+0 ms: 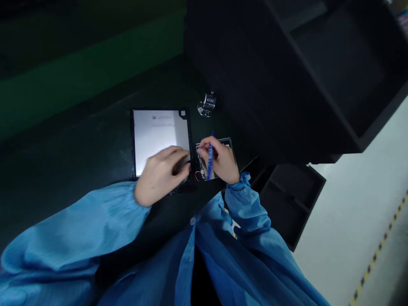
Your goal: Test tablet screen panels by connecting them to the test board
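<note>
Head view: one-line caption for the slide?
Left hand rests on an opened tablet on a dark bench while right hand holds a blue tool over its edge; metal tally counter behind.

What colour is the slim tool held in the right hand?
Blue. The tool stands nearly upright in the right hand, seen in the head view, the only one.

a flat tablet-like device [159, 134], black-framed with a pale grey back, is lying face down on the dark table [79, 140]. a slim blue pen-shaped tool [210, 155] is standing nearly upright just to the right of the device, its tip meeting the exposed circuit parts [200, 170] at the device's lower right corner.
</note>
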### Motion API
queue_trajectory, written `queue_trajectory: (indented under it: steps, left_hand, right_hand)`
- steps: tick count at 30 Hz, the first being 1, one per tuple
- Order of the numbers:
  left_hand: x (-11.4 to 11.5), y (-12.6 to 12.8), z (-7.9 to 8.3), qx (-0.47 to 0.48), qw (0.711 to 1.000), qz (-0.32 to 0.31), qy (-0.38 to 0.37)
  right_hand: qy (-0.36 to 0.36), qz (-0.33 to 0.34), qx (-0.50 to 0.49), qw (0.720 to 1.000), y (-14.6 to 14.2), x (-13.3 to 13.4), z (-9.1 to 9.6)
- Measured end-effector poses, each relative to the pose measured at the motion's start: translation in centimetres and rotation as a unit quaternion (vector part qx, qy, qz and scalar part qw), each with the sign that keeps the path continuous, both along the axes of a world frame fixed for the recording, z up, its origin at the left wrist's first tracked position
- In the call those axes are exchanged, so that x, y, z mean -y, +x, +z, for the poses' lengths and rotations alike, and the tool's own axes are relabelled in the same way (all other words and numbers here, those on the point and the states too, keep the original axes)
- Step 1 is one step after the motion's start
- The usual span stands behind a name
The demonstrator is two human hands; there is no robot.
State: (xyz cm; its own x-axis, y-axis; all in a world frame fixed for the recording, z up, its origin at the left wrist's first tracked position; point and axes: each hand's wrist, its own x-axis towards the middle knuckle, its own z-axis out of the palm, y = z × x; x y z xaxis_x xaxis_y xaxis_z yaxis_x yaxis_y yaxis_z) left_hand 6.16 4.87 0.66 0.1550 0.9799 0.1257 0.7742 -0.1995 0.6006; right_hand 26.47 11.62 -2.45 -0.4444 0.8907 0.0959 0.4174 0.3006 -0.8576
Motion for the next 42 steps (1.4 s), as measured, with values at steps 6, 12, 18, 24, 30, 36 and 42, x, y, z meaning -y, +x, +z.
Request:
queue_trajectory:
  steps: [6,12,18,24,30,36,42]
  left_hand:
    - [5.0,-6.6,3.2,0.278,0.896,0.280,-0.202]
    - [4.1,-7.1,2.9,0.464,0.745,0.390,-0.279]
    - [0.8,-5.3,5.9,0.530,0.740,0.312,-0.272]
    - [0.6,-0.6,5.2,0.518,0.813,0.059,-0.260]
    - [1.0,-2.0,-0.9,0.636,0.706,0.212,-0.228]
    - [1.1,-3.8,-1.6,0.723,0.555,0.258,-0.320]
    - [1.6,-5.2,-0.6,0.748,0.478,0.316,-0.336]
  right_hand:
    - [0.057,0.177,0.078,0.979,1.3,1.2,1.5]
    - [0.080,0.230,0.183,0.952,0.4,1.8,0.7]
    - [0.015,0.209,0.024,0.977,1.1,1.0,2.2]
    - [-0.065,0.038,-0.167,0.983,1.4,1.3,7.2]
    - [-0.077,-0.113,-0.166,0.977,0.3,1.6,5.1]
    - [-0.133,-0.075,-0.229,0.961,-3.1,3.4,2.8]
    - [0.033,-0.089,-0.107,0.990,0.5,1.4,0.8]
